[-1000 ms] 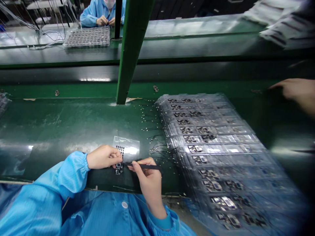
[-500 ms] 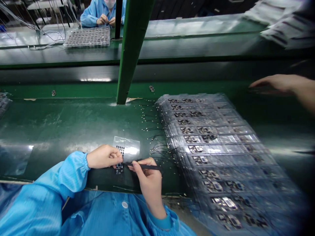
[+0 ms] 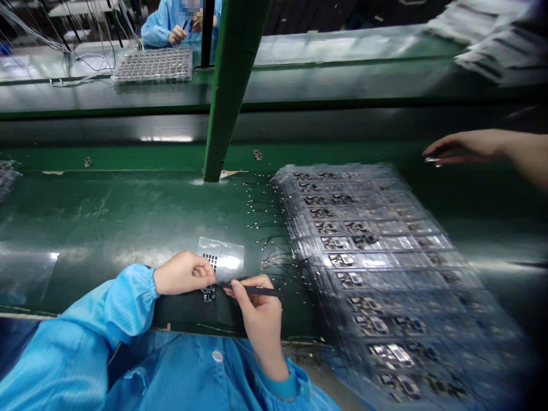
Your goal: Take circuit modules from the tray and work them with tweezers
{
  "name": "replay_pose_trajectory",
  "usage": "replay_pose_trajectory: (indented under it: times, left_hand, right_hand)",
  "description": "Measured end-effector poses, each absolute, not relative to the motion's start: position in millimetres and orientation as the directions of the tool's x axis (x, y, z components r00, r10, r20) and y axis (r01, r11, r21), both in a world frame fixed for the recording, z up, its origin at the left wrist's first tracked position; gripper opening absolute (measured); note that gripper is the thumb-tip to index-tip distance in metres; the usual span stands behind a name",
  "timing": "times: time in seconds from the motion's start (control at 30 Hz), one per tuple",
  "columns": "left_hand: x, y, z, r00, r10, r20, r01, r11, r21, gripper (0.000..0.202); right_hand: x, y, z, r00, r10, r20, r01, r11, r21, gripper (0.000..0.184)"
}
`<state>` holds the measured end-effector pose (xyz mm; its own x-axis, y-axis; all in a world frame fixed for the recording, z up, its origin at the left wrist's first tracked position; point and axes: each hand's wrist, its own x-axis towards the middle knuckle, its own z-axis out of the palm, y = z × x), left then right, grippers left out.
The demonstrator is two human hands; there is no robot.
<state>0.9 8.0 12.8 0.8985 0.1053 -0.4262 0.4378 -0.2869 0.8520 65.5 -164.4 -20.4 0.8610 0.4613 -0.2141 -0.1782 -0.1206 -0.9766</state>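
Observation:
My left hand (image 3: pixel 183 273) pinches a small dark circuit part (image 3: pixel 209 293) against the green bench near its front edge. My right hand (image 3: pixel 255 308) grips black tweezers (image 3: pixel 252 290), whose tips point left and meet the part. Just behind the part lies a clear film sheet (image 3: pixel 222 258) carrying a grid of tiny black squares. Both my sleeves are blue.
A stack of clear trays (image 3: pixel 377 268) holding small circuit parts fills the bench to my right. A green post (image 3: pixel 229 85) rises behind. Another person's hand (image 3: pixel 466 146) reaches in from the right over the belt. A far worker in blue (image 3: pixel 171 23) sits behind another tray (image 3: pixel 152 64).
The other person's hand at the right has reached further left over the belt. Small loose parts on the belt have drifted left. My hands stay almost still on the part.

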Motion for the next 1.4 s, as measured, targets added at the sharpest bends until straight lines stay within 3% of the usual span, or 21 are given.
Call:
replay_pose_trajectory:
  times: [0.27, 0.43, 0.6, 0.97, 1.23, 1.4]
  left_hand:
    - [0, 8, 11, 0.907, 0.152, -0.393, 0.421, -0.283, 0.862, 0.011]
    - [1, 8, 16, 0.908, 0.138, -0.396, 0.418, -0.219, 0.882, 0.011]
    - [0, 7, 17, 0.924, 0.138, -0.357, 0.380, -0.229, 0.896, 0.011]
    - [-1, 4, 18, 0.905, 0.186, -0.383, 0.412, -0.159, 0.897, 0.008]
    - [-2, 3, 15, 0.923, 0.187, -0.336, 0.374, -0.237, 0.897, 0.009]
    - [-2, 3, 15, 0.918, 0.217, -0.332, 0.380, -0.249, 0.891, 0.010]
  right_hand:
    - [67, -167, -19, 0.883, 0.448, -0.140, -0.118, -0.077, -0.990, 0.033]
    - [63, -168, -20, 0.806, 0.550, -0.219, -0.216, -0.071, -0.974, 0.038]
    - [60, -161, -12, 0.739, 0.647, -0.187, -0.146, -0.118, -0.982, 0.023]
    - [59, -151, -10, 0.765, 0.623, -0.161, -0.167, -0.050, -0.985, 0.019]
    - [54, -148, -11, 0.799, 0.602, 0.021, 0.138, -0.148, -0.979, 0.012]
    - [62, -152, -13, 0.738, 0.655, -0.164, -0.139, -0.092, -0.986, 0.018]
